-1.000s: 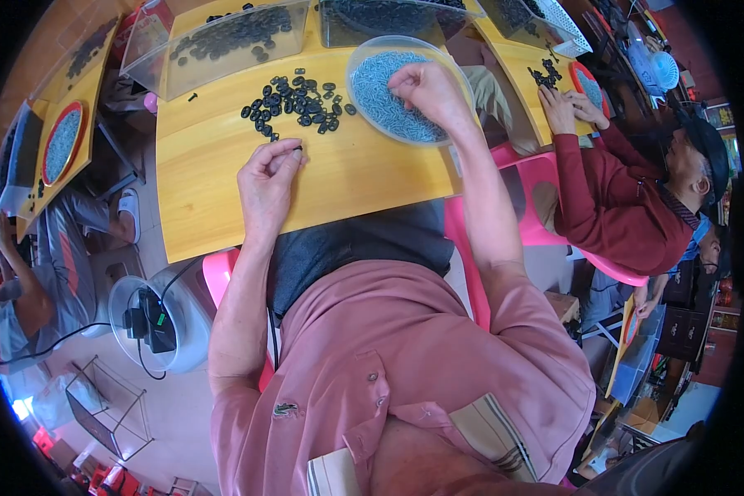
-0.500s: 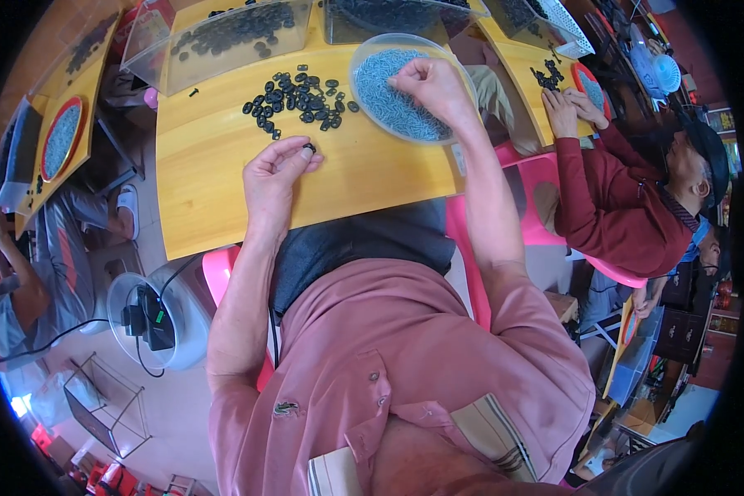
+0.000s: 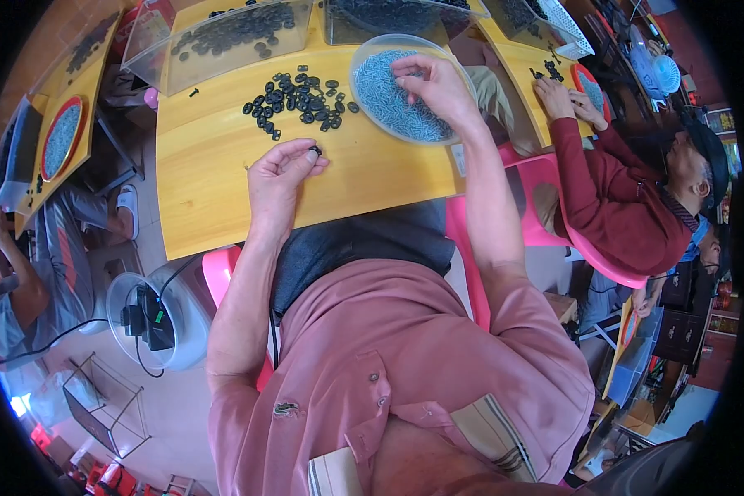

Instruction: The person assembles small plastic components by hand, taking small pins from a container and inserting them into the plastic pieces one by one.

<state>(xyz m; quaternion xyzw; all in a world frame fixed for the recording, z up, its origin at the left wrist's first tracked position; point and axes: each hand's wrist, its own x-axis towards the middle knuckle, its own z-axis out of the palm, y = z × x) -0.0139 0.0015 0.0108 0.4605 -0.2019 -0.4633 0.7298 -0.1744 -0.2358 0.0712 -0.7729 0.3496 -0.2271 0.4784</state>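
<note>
My left hand (image 3: pixel 279 176) rests on the yellow table (image 3: pixel 215 165) and pinches a small black part (image 3: pixel 315 150) between thumb and fingertips. Just beyond it lies a loose pile of several black parts (image 3: pixel 298 93). My right hand (image 3: pixel 431 83) reaches into a round clear bowl (image 3: pixel 370 56) filled with small blue-grey pieces (image 3: pixel 393 103), its fingers curled down among them. Whether those fingers hold a piece is hidden.
Clear plastic bins (image 3: pixel 223 37) with more black parts stand along the table's far edge. A person in a dark red sleeve (image 3: pixel 603 190) works at the neighbouring table on the right. A second person (image 3: pixel 25 281) sits at left. A fan-like device (image 3: pixel 153 318) stands on the floor.
My right hand has shifted slightly within the bowl. My left hand stays in place with the black part at its fingertips.
</note>
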